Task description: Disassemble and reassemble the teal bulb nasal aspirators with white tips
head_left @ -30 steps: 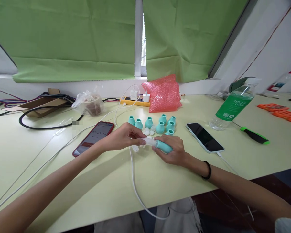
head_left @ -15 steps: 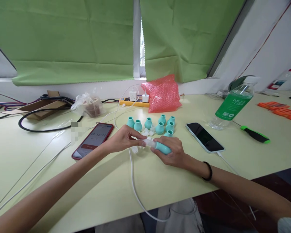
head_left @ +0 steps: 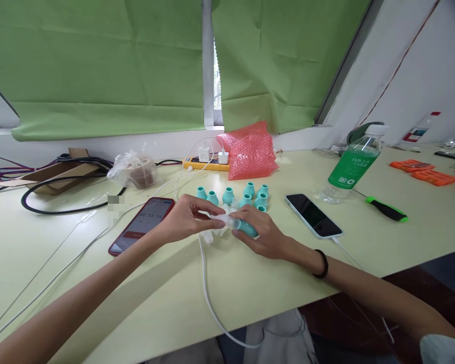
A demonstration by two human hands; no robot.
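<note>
At the bottom centre of the frame, a white cable (head_left: 207,283) runs over the near edge of the table (head_left: 167,298). On your right wrist there is a black band (head_left: 320,264). In the centre of the frame, your left hand (head_left: 182,220) pinches a translucent piece (head_left: 220,218) between thumb and fingers. Your right hand (head_left: 264,233) is clamped around a teal bulb (head_left: 247,229), which lies on its side in the grip. The translucent piece meets the mouth of this bulb; how deep it sits, I cannot tell. Some loose translucent parts (head_left: 208,236) lie on the table just beside your left fingertips.

A phone in a red case (head_left: 142,226) is at left of centre, with the timer on its screen. A pale-cased phone (head_left: 314,215) is at right of centre. Just behind your hands stand several more teal bulbs (head_left: 228,196), mouths upward. Farther, at the right, are a screwdriver (head_left: 387,208) and a bottle with green label (head_left: 353,169). Behind, near upper centre, a pink bubble-wrap bag (head_left: 252,151) touches the yellow power strip (head_left: 191,165).
</note>
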